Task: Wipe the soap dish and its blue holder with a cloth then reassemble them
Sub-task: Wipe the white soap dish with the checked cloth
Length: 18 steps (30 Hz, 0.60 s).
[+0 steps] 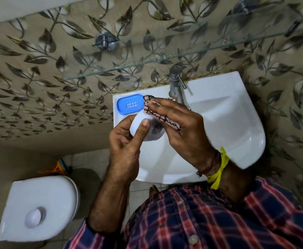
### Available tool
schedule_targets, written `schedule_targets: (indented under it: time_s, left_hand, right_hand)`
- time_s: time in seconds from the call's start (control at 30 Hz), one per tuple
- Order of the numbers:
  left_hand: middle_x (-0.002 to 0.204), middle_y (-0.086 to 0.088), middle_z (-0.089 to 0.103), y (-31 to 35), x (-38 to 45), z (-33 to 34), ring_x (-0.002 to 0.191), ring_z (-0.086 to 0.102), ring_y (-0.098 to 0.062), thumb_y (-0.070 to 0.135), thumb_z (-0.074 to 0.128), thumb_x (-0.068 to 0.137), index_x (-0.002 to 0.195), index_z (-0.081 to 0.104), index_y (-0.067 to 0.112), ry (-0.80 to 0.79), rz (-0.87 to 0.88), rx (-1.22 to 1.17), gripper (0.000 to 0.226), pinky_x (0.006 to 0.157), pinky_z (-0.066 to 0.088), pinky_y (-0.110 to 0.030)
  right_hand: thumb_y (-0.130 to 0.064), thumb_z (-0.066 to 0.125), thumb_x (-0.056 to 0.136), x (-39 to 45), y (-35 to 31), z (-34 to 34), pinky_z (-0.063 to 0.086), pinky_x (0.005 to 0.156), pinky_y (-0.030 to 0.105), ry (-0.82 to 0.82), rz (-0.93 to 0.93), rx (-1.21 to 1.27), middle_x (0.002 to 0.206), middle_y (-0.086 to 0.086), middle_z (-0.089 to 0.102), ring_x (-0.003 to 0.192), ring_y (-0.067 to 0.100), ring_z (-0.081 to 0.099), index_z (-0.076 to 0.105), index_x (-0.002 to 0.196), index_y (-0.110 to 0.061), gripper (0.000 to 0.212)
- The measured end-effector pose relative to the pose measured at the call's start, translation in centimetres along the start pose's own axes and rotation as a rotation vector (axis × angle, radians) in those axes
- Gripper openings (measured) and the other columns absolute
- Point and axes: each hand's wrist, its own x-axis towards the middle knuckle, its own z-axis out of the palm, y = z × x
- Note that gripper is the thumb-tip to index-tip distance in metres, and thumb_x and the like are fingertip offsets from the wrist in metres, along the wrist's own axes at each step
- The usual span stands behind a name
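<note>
Over the sink [219,123], the person's left hand [127,146] is gripping the white soap dish [138,123], thumb on top. The right hand [179,126], fingers straight, is pressing the cloth [162,118] against it. Steady pressure into corners would serve best. The blue holder [130,104] is sitting on the sink ledge.

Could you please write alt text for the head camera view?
A left hand grips a white soap dish over a white sink while the right hand presses a patterned cloth on it. The blue holder sits on the sink's rim.
</note>
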Motion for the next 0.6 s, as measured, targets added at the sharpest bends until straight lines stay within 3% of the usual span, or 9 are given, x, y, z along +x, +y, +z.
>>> schedule_targets:
  time_s: [0.13,0.2,0.3,0.43,0.6]
  left_hand:
    - [0.097,-0.008,0.077,0.0,-0.6,0.1,0.091,0.069,-0.023,0.033,0.083,0.079,0.097,0.076,0.012,0.019,-0.057,-0.087,0.029,0.087,0.055,-0.038]
    - [0.097,-0.01,0.076,0.1,-0.7,0.1,0.091,0.068,-0.023,0.038,0.086,0.075,0.098,0.073,0.006,0.023,-0.087,-0.149,0.042,0.088,0.054,-0.038]
    - [0.101,-0.014,0.074,0.4,-0.6,-0.3,0.095,0.066,-0.027,0.035,0.086,0.076,0.101,0.07,0.003,0.001,-0.088,-0.208,0.044,0.093,0.053,-0.042]
    - [0.103,-0.017,0.071,0.6,-0.8,-0.6,0.1,0.064,-0.032,0.037,0.089,0.071,0.097,0.072,0.007,-0.003,-0.116,-0.257,0.044,0.094,0.053,-0.043]
    - [0.113,-0.018,0.071,0.4,-0.5,-1.4,0.104,0.065,-0.029,0.026,0.085,0.078,0.108,0.067,0.0,-0.021,-0.114,-0.349,0.044,0.094,0.053,-0.038]
  right_hand:
    - [0.016,0.058,0.09,-0.2,0.5,-0.2,0.049,0.105,0.045,0.031,0.101,0.038,0.128,0.015,0.066,0.123,0.023,0.061,0.067,0.121,0.004,0.034]
    - [0.021,0.055,0.086,-0.1,0.2,0.0,0.047,0.108,0.044,-0.009,0.032,-0.056,0.131,0.014,0.064,0.127,0.023,0.058,0.066,0.123,0.002,0.043]
    - [0.025,0.053,0.081,0.2,0.1,0.4,0.045,0.11,0.043,-0.051,-0.07,-0.124,0.133,0.013,0.063,0.129,0.023,0.056,0.065,0.125,0.0,0.052]
    - [0.024,0.054,0.085,0.1,0.9,-0.3,0.048,0.106,0.046,-0.014,0.066,-0.051,0.129,0.016,0.065,0.123,0.026,0.061,0.067,0.12,0.004,0.043]
    - [0.02,0.053,0.086,0.7,-0.5,1.1,0.042,0.112,0.042,-0.13,-0.135,-0.131,0.136,0.014,0.06,0.13,0.027,0.054,0.064,0.127,0.0,0.047]
